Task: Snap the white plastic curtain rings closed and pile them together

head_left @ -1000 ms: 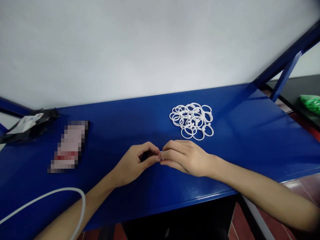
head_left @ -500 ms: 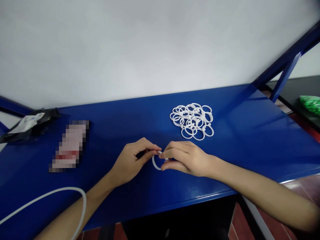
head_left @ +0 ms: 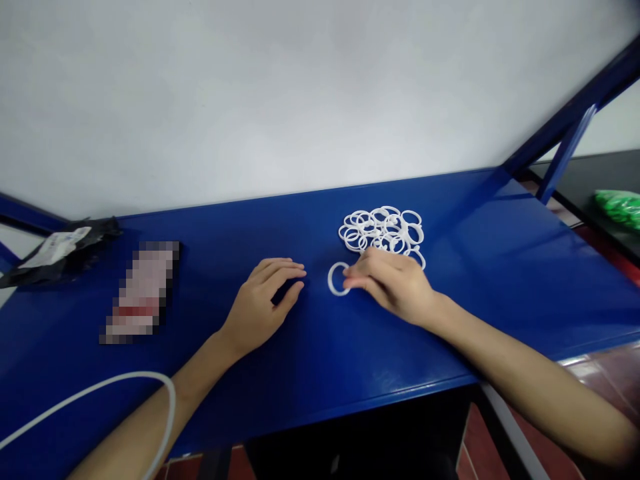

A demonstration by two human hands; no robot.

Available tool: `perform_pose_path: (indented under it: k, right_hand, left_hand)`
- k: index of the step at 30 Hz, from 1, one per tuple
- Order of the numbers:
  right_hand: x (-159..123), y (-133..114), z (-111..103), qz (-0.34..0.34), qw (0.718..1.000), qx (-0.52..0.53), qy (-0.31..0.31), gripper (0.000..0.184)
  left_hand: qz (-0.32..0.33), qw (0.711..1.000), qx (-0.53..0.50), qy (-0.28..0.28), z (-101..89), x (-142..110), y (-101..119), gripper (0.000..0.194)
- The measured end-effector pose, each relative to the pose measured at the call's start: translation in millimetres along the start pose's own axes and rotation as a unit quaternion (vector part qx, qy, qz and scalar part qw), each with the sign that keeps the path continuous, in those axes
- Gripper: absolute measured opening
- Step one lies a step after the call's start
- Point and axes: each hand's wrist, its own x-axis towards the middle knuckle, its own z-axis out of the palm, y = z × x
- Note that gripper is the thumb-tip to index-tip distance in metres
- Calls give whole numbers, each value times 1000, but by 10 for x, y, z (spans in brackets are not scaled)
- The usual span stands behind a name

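Pinched between the thumb and fingers of my right hand [head_left: 390, 283] is a white plastic ring [head_left: 332, 283], its right side hidden by the fingertips. Behind that hand lies a pile of similar white rings [head_left: 360, 233], several of them overlapping and some with small knobs. The hand covers the front of the pile. My left hand [head_left: 263, 300] rests over the table to the left of the held ring, apart from it, thumb and fingers separated and holding nothing.
The blue table [head_left: 225, 233] meets a pale wall [head_left: 250, 100]. To the left lie a blurred-out flat item [head_left: 143, 290] and a black plastic package [head_left: 75, 247]. A white cable [head_left: 100, 383] loops across my left forearm. A green bag [head_left: 617, 207] sits far right.
My left hand has let go of the ring and drawn slightly left. My right hand has carried the ring away and to the right, toward the pile.
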Motion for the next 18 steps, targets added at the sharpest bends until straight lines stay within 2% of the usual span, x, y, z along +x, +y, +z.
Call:
perform_pose_path:
  k: [4, 9, 14, 18]
  right_hand:
    - [41, 297, -143, 83, 987, -117, 67, 13]
    - [31, 610, -283, 158, 961, -217, 60, 16]
    - [-2, 728, -319, 181, 940, -288, 39, 27]
    - [6, 742, -353, 197, 929, -307, 64, 32]
  left_hand:
    - [-31, 998, 58, -3, -15, 28, -161, 23]
    - [-90, 993, 81, -10, -51, 39, -316, 27]
    - [-116, 988, 83, -56, -46, 39, -349, 33]
    - [-119, 987, 83, -70, -36, 42, -337, 36]
